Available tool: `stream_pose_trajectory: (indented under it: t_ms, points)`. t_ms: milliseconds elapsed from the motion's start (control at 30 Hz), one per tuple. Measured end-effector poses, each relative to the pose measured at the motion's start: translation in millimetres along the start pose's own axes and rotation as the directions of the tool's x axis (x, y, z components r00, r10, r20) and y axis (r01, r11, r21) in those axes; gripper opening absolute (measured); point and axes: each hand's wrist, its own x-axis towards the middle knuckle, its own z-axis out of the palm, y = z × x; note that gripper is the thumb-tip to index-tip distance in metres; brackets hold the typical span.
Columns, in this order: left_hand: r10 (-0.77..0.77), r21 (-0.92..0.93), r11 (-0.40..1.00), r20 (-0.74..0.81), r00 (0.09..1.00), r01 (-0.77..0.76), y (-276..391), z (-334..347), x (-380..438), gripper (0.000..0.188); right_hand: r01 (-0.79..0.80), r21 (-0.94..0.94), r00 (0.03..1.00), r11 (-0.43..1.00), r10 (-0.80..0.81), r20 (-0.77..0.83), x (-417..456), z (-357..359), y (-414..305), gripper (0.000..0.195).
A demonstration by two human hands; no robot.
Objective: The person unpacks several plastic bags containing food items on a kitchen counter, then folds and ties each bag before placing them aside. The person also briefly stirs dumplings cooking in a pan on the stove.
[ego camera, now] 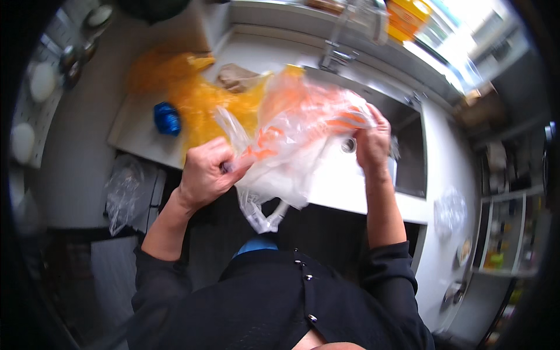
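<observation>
A white translucent plastic bag with orange print (297, 127) is stretched between my two hands above the counter. My left hand (212, 170) is closed in a fist on the bag's left side. At the bag's far right end, my right hand (374, 140) pinches its edge. One loop of the bag hangs down past the counter's front edge. Behind it on the left lies a crumpled yellow-orange plastic bag (197, 105), with a small shiny blue packet (166, 119) beside it. Some of the bag is blurred, and whether anything is inside cannot be told.
A steel sink (409, 162) with a faucet (334, 59) lies at the right. Brown paper (236, 78) rests behind the yellow bag. A clear plastic bag (127, 188) hangs at the lower left. An orange-yellow container (407, 19) stands by the window. Clear plastic (450, 212) sits on the right counter.
</observation>
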Motion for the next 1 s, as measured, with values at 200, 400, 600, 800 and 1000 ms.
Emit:
stream_pose_trajectory:
  t_ms: [200, 400, 600, 800, 1000]
  points:
    - [0.175, -0.321, 0.945, 0.348, 0.921, -0.058, 77, 123, -55, 0.016, 0.088, 0.227, 0.954, 0.97, -0.017, -0.3, -146, -116, -74, 0.021]
    - [0.234, -0.388, 0.86, 0.877, 0.421, 0.331, 113, 195, -70, 0.041, 0.049, 0.145, 0.86, 0.988, 0.032, -0.51, -300, -174, -141, 0.027]
    - [0.501, -0.627, 0.769, 0.477, 0.723, -0.119, 207, 272, -34, 0.08, -0.098, 0.084, 0.854, 0.992, 0.127, -0.504, -373, -163, -162, 0.025]
    - [0.465, -0.638, 0.593, 0.769, 0.438, 0.491, 214, 336, -37, 0.027, -0.186, -0.029, 0.836, 0.982, 0.143, -0.53, -408, -192, -196, 0.025]
    - [0.391, -0.592, 0.669, 0.794, 0.465, 0.449, 204, 324, -11, 0.028, -0.212, -0.166, 0.784, 0.963, 0.066, -0.617, -417, -200, -185, 0.019]
